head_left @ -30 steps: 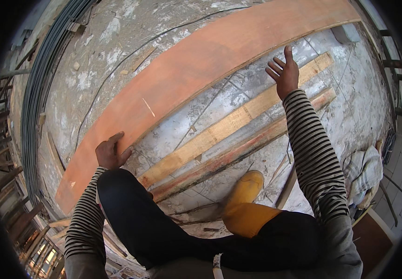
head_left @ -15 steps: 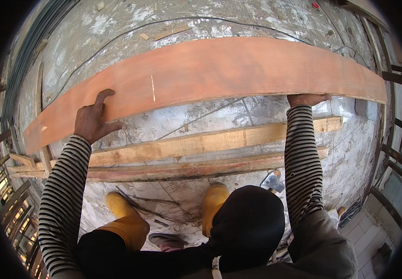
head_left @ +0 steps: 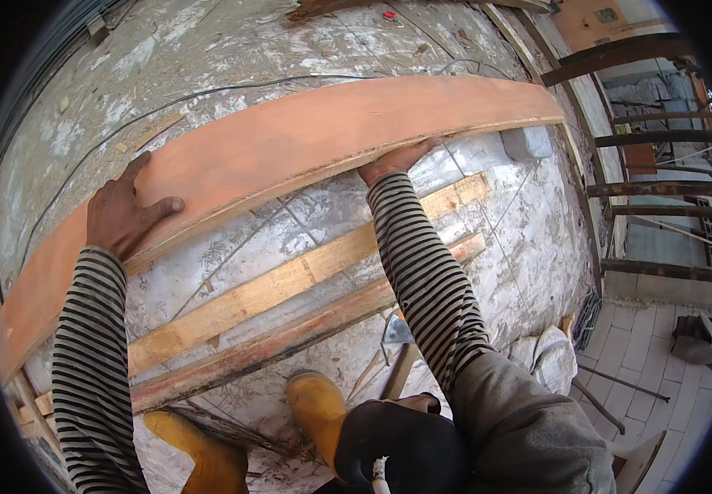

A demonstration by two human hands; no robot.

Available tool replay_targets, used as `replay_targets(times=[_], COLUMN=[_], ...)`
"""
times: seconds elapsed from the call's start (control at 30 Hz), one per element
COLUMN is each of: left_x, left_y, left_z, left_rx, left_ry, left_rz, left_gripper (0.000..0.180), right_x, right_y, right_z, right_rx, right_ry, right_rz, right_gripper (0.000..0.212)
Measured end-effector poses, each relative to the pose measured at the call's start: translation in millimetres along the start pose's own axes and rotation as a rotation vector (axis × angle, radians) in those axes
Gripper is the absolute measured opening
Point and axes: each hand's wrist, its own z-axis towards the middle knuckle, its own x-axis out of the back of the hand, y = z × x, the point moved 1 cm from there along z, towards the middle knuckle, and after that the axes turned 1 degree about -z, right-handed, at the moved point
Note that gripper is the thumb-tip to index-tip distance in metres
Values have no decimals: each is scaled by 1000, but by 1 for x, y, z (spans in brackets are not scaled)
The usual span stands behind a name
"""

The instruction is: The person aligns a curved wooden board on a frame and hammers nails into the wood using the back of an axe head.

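Note:
A long reddish-brown wooden board [head_left: 315, 123] slants across the view in front of me, its pale edge turned toward me. My left hand [head_left: 130, 210] holds the board's left part from above, thumb apart from the index finger; the other fingers are mostly hidden. Under the near edge, right of the middle, my right hand [head_left: 397, 160] holds the board from below, its fingertips partly covered by it. Between the board and my boots lie a light timber strip [head_left: 265, 296] and a reddish-stained timber strip [head_left: 290, 346].
A grey block [head_left: 527, 144] sits by the board's right end. A dark cable [head_left: 208, 95] runs along the floor beyond. Dark wooden bars [head_left: 660, 189] stand at the right. My yellow boots [head_left: 319, 407] are close to the strips; a white sack [head_left: 545, 358] lies right of my right arm.
My view has swung to the right, so the board and strips now slant more steeply. My right hand is still under the board's near edge, and my left hand remains on top.

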Motion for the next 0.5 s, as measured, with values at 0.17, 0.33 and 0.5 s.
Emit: replay_targets(times=[0.17, 0.33, 0.5], left_x=[3, -4, -22], left_y=[-11, 5, -2], left_z=[-10, -52, -70], left_rx=[-107, -286, -382], left_ry=[7, -54, -12], left_rz=[92, 298, 341], left_gripper=[102, 109, 114], right_x=[-20, -4, 23], right_y=[6, -16, -14], right_z=[-2, -37, -54], right_rx=[3, -70, -95], right_ry=[-117, -98, -51], right_rz=[122, 150, 190], right_gripper=[110, 107, 107])
